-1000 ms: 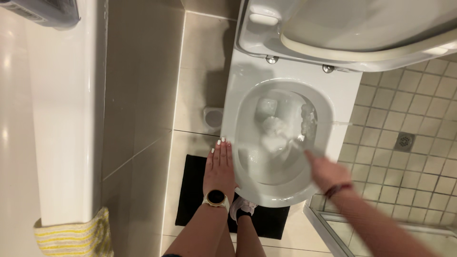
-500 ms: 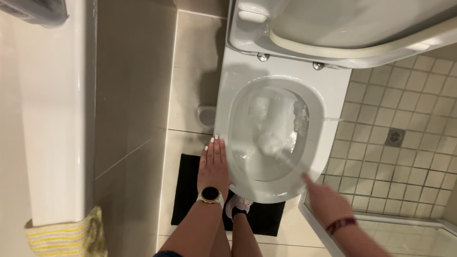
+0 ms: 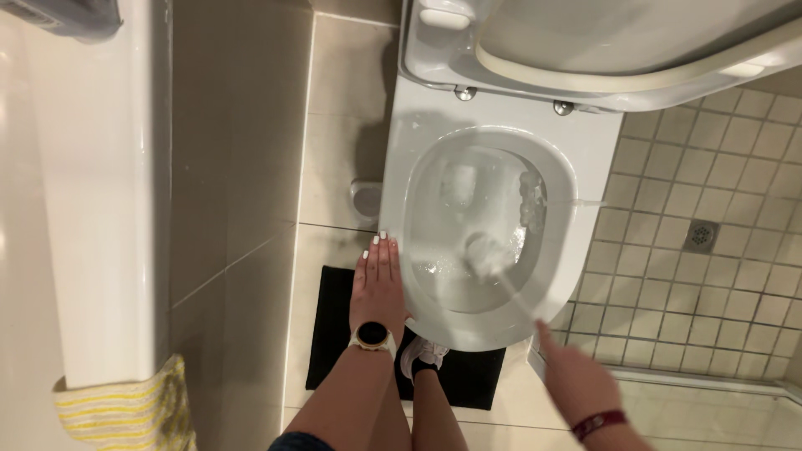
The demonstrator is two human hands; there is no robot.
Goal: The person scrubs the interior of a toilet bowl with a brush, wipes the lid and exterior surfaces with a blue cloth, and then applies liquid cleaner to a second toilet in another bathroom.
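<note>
The white ceramic toilet bowl (image 3: 576, 159) stood open, its white plastic seat and lid (image 3: 601, 50) raised behind it. The left hand (image 3: 378, 282) lay flat on the bowl's left rim, its fingers spread and straight, holding nothing; a round black-faced wristwatch with a pale band (image 3: 373, 335) sat on that wrist. The right hand (image 3: 576, 380) was just off the bowl's near right rim, its grip closed around the thin handle of a white toilet brush (image 3: 489, 253), whose blurred bristle head was down inside the bowl, near the water at its middle. A dark red cord bracelet (image 3: 598, 423) circled the right wrist. A black rectangular floor mat (image 3: 334, 326) lay in front of the bowl, under a white sneaker (image 3: 420, 354). A small round grey floor fitting (image 3: 365, 199) sat just left of the bowl.
</note>
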